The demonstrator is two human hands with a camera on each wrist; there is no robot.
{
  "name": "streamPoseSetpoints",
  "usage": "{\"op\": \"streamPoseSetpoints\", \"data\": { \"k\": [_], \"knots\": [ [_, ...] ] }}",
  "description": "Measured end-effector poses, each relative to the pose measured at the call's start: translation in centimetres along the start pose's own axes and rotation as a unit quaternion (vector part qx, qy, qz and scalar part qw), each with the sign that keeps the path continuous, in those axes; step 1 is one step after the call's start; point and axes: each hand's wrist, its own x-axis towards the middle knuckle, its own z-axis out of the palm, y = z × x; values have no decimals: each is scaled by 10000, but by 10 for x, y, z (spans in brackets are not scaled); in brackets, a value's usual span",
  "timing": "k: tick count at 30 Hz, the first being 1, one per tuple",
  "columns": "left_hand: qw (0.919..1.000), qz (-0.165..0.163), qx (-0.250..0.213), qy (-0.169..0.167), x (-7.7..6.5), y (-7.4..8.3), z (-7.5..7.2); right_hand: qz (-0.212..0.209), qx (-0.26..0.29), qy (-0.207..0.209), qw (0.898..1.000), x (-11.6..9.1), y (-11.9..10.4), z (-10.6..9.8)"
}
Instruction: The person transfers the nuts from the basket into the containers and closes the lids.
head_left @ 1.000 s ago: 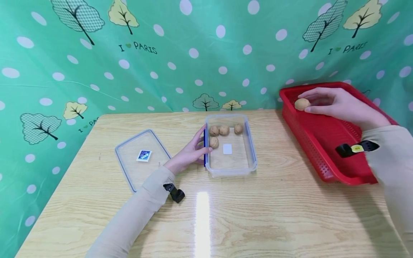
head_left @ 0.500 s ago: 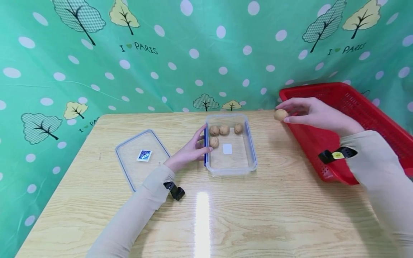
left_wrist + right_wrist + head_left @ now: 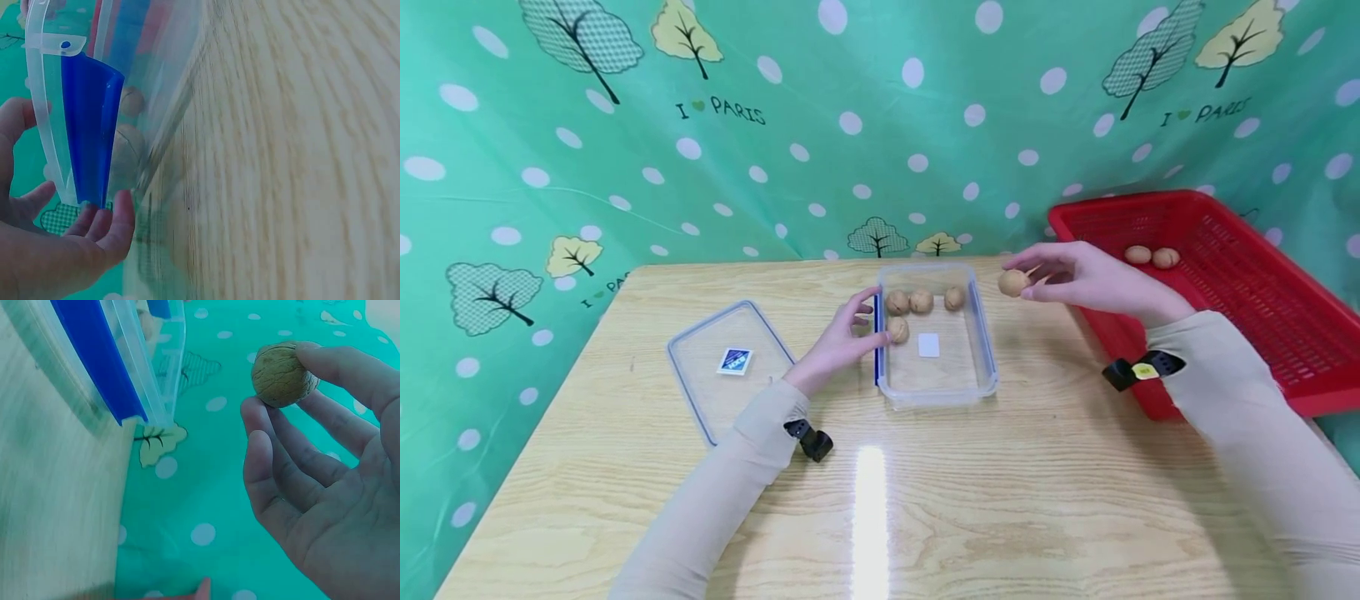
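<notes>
so the right hand has a roundish, wrinkly-shelled walnut pinched between thumb and fingertips, up near the clear plastic box. left hand is spread wide at the box's smooth blue latch. four walnuts inside, red perforated basket off right.
</notes>
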Motion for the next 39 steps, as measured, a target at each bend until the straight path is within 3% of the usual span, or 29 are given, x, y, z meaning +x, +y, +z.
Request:
{"op": "streamPoseSetpoints", "data": {
  "k": [4, 12, 27, 39],
  "knots": [
    [9998, -41, -196, 96, 1, 3, 1, -98, 64, -183, 9998, 5, 1, 7],
    [9946, -38, -1039, -35, 1, 7, 2, -406, 241, -433, 9980, 13, 1, 22],
    [9915, -276, -1256, 170, -3, 10, 2, -760, 469, -435, 9951, 30, 4, 55],
    [9859, -374, -1579, 417, -4, 9, 0, -431, 526, -293, 9973, 64, 1, 79]
  ]
}}
